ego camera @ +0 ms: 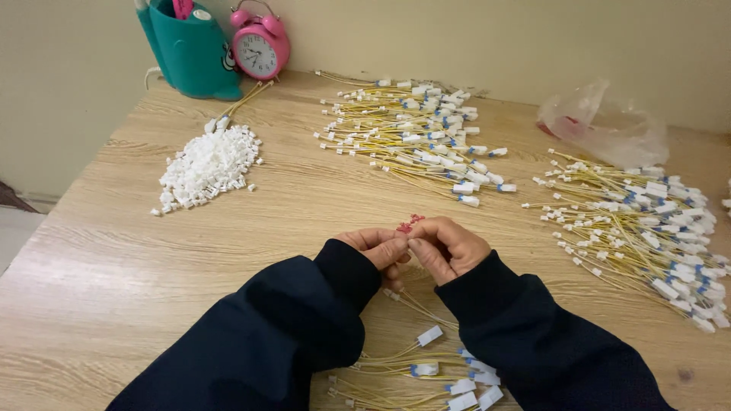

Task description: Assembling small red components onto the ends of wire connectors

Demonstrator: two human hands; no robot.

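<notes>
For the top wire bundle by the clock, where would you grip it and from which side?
Grip the wire bundle across its bare yellow middle, coming from above. The wires lie flat and roughly parallel on the table, with white connectors crowded at both ends, so the middle probably gathers most strands in one pinch.

A pink alarm clock [260,47] stands beside a teal holder [190,53]; crumpled plastic bag [605,125] far right.

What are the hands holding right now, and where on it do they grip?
Both the left hand and the right hand pinch a small red piece between fingertips; its top pokes out. The exact grip point is hidden.
</notes>
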